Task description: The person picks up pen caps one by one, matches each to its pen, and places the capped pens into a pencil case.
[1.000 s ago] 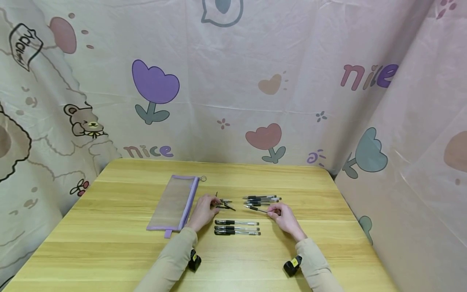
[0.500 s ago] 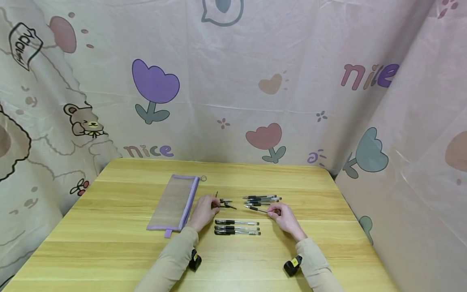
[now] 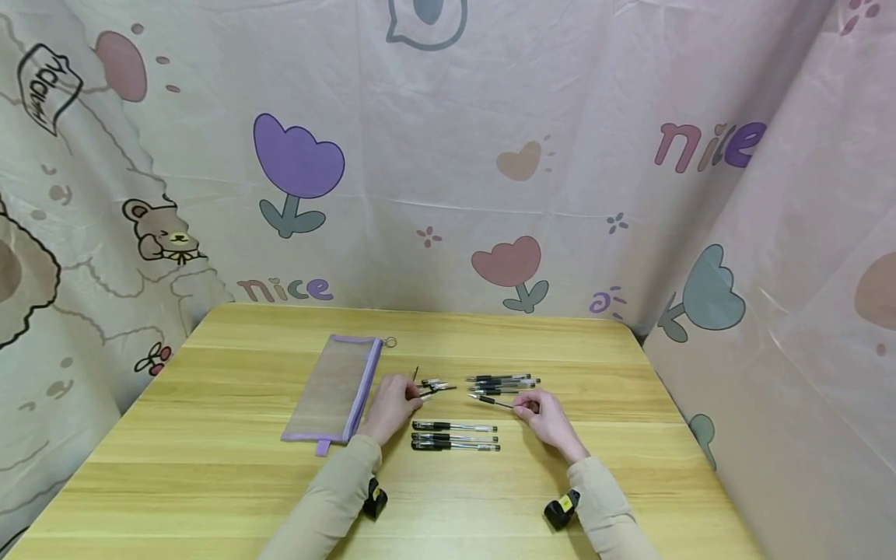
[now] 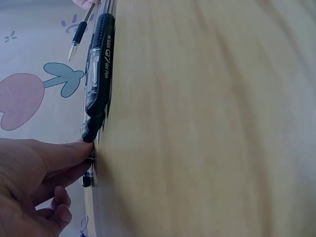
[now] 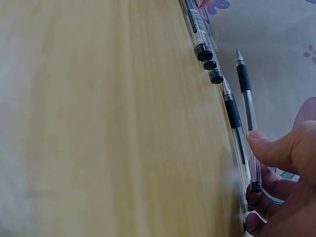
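My right hand (image 3: 546, 416) pinches an uncapped black gel pen (image 5: 249, 108) near its rear end, the bare tip facing left. In the right wrist view the thumb lies along the clear barrel. On the left, my left hand (image 3: 393, 404) is at a small pile of loose pen caps (image 3: 438, 386), thumb and forefinger pinching one black pen cap (image 3: 427, 393). In the left wrist view the fingertips partly hide that cap. Several uncapped pens (image 3: 502, 381) lie together just beyond the right hand. Three capped pens (image 3: 455, 437) lie in a row between the forearms.
A mesh zip pouch (image 3: 329, 389) with purple edging lies flat left of the left hand, its ring (image 3: 390, 342) at the far corner. The wooden table (image 3: 448, 505) ends at a printed cloth backdrop (image 3: 434, 257). A black wrist camera (image 3: 562, 510) hangs by the right sleeve.
Loose caps by the left hand have shifted and turned, now pointing more up and right. The left fingers have moved only slightly. The right hand and its pen have stayed still.
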### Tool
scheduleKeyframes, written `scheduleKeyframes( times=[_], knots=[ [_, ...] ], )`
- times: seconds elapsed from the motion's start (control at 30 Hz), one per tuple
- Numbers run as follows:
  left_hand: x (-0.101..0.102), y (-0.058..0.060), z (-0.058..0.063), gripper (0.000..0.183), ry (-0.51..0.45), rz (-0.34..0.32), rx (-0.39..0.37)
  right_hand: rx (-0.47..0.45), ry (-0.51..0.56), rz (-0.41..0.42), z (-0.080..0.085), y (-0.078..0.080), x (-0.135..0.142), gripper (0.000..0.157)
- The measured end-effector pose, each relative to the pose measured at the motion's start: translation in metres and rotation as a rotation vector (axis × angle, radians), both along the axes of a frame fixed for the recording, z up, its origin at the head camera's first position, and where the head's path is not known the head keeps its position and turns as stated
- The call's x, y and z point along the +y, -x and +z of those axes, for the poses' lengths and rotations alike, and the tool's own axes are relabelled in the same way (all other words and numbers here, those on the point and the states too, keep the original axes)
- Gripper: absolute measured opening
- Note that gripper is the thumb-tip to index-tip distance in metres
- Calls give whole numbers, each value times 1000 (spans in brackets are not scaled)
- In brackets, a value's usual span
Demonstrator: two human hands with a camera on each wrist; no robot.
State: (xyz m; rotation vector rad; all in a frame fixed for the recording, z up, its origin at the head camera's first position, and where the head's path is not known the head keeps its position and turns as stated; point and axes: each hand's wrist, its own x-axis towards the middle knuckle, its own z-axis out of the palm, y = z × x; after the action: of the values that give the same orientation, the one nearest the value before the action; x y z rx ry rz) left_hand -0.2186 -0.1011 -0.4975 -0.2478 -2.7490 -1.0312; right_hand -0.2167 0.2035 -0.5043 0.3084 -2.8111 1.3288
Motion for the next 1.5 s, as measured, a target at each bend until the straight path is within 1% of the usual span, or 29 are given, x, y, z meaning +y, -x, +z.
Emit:
scheduleKeyframes(
  times=[0.1,0.27,0.5,0.73,0.87,1.0,1.07,1.13,1.27,1.33,1.5],
  knots=[
    [0,-1,1,9,-7,-6,0,-2,0,-3,-1,0,0,5],
    [1,-6,6,9,-1,-8,-29,-4,5,-8,-1,0,0,7],
    [1,-12,7,12,18,0,-45,-10,11,-18,-1,-1,-1,8],
    [-2,-15,8,15,-34,15,-88,-17,12,-24,-2,-1,-1,8],
    [-5,-15,8,14,-57,32,-89,-17,9,-21,-1,-1,-1,8],
    [-9,-15,8,15,-125,47,-78,-8,0,-21,0,-1,-2,8],
    [-11,-15,8,16,-180,52,-74,-2,-5,-23,1,-1,-2,7],
    [-13,-16,7,17,-233,42,-61,9,-12,-26,2,-1,-3,7],
    [-16,-17,5,19,-362,16,-93,23,-11,-28,4,-2,-5,7],
    [-17,-17,5,20,-403,3,-106,31,-4,-22,6,-2,-6,7],
    [-18,-19,5,18,-445,-34,-107,36,8,-19,10,-3,-10,6]
  ],
)
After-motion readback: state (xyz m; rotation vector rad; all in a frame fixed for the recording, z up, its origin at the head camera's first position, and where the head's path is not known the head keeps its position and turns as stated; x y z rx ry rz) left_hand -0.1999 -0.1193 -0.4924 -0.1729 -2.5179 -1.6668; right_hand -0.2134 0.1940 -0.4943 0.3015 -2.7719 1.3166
